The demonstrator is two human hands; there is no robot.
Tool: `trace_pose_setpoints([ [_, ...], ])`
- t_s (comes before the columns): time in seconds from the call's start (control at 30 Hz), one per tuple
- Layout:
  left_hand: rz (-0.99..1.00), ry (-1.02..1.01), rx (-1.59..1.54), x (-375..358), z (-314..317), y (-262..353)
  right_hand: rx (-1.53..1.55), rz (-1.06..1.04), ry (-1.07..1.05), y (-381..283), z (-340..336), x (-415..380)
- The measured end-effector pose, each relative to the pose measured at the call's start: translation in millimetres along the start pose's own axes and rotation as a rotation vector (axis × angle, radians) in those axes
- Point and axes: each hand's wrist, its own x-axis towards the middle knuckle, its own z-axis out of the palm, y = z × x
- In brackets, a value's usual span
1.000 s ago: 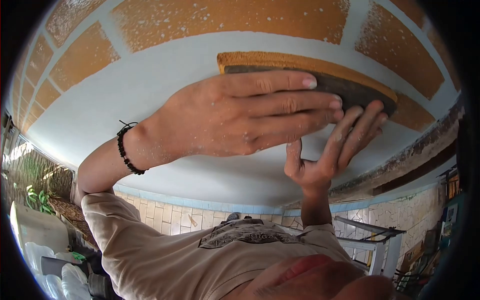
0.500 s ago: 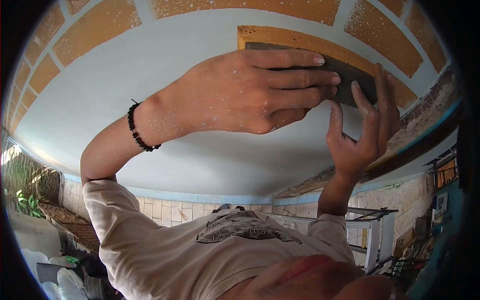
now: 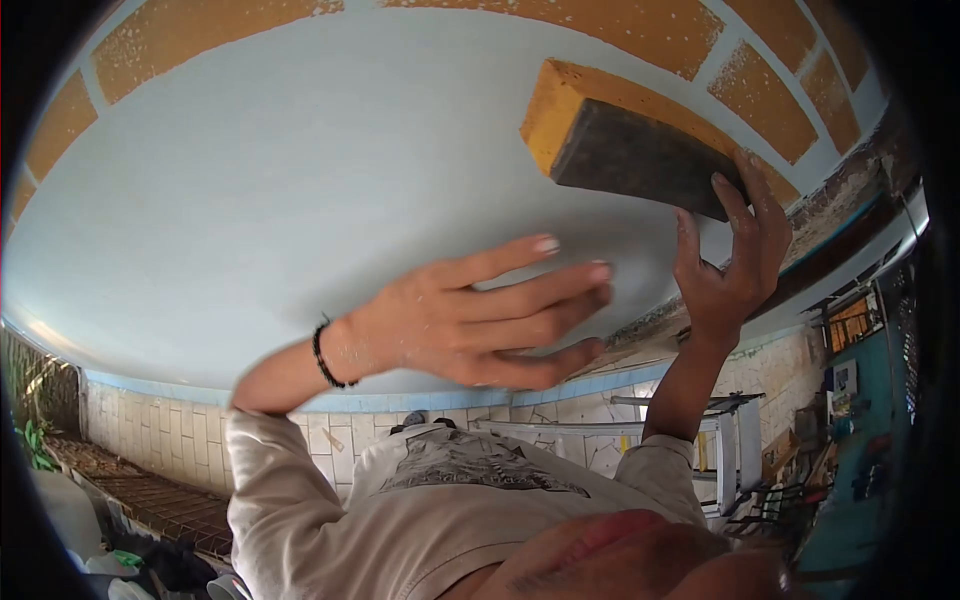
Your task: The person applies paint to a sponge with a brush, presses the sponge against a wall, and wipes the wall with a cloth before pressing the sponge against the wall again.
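A yellow sponge block (image 3: 556, 125) with a dark grey face (image 3: 640, 150) overlaps the pale wall (image 3: 330, 170) at the upper right, its porous yellow side uppermost and its left end tilted into view. My right hand (image 3: 737, 270) grips the block's right end, thumb below and fingers along the edge. Lower and to the left, my left hand (image 3: 500, 325) hangs apart from the block with its fingers spread and slightly blurred, holding nothing. White specks mark the fingertips, and a black bracelet (image 3: 327, 357) circles that wrist.
Orange brick shapes (image 3: 640, 35) with white speckles curve along the wall's top. A rough ledge (image 3: 850, 200) runs down the right side. Below, a metal ladder (image 3: 725, 450) stands on pale floor tiles (image 3: 180, 425). A rusty mesh (image 3: 150, 500) lies at the lower left.
My left hand has let go of the block and moved down, its fingers spreading. The block, still in my right hand, has turned so its left end shows.
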Motion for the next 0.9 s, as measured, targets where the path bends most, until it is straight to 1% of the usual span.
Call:
trace_pose_setpoints([
  [0.1,-0.36,-0.036,-0.199,-33.9,-16.2,25.6,0.044,-0.015,0.002,0.4,2.3,1.8],
  [0.2,-0.652,-0.05,-0.323,-72.6,-18.1,47.4,0.028,-0.041,-0.012,0.9,0.6,4.5],
  [0.3,-0.771,-0.042,-0.389,-96.7,-16.1,66.6,0.044,-0.092,0.006,1.0,1.2,9.2],
  [0.43,-0.795,-0.064,-0.493,-108.0,-25.0,80.2,0.038,-0.14,0.02,-1.3,-7.7,13.9],
  [0.53,-0.781,-0.068,-0.553,-111.8,-28.4,82.7,-0.021,-0.118,-0.002,-9.8,-31.9,13.4],
  [0.6,-0.772,-0.09,-0.582,-113.5,-30.3,81.8,-0.018,-0.06,-0.033,-15.0,-55.5,-0.1],
  [0.73,-0.798,-0.117,-0.611,-124.3,-27.2,83.9,-0.01,0.05,-0.05,-27.4,-93.5,-51.1],
  [0.9,-0.792,-0.123,-0.69,-136.0,-13.5,84.9,-0.062,0.269,-0.064,-53.0,-114.3,-152.4],
])
